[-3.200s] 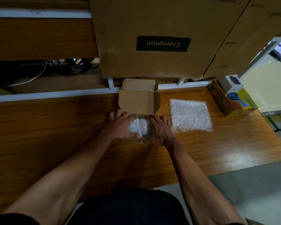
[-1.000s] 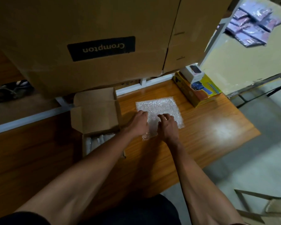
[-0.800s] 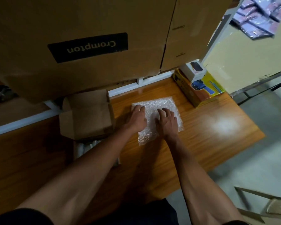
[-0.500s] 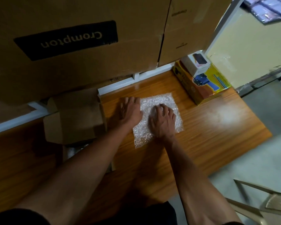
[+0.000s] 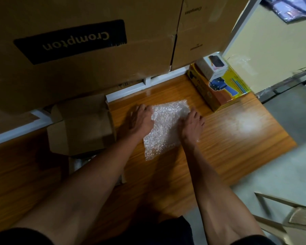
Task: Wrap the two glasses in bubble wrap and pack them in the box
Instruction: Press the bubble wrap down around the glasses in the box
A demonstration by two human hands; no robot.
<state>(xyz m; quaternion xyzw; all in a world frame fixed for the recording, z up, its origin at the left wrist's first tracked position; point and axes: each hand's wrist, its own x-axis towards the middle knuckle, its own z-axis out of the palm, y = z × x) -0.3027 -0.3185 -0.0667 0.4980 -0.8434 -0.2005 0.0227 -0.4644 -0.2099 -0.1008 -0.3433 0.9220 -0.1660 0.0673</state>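
The left forearm (image 5: 88,177) crossed over the small open box (image 5: 81,124) at nine o'clock, hiding most of its inside; only a pale sliver of wrapped material (image 5: 78,164) showed, too dim to identify. The left hand (image 5: 141,119) covered the bubble wrap (image 5: 164,128) sheet's left edge, and the right hand (image 5: 191,124) covered its right edge; whether the fingers gripped or merely pressed could not be told. The large cartons (image 5: 88,50) at twelve o'clock were cut off by the top edge. The purple packets (image 5: 288,11) at one o'clock were blurred and cropped. A chair (image 5: 288,218) at four o'clock ran off the frame.
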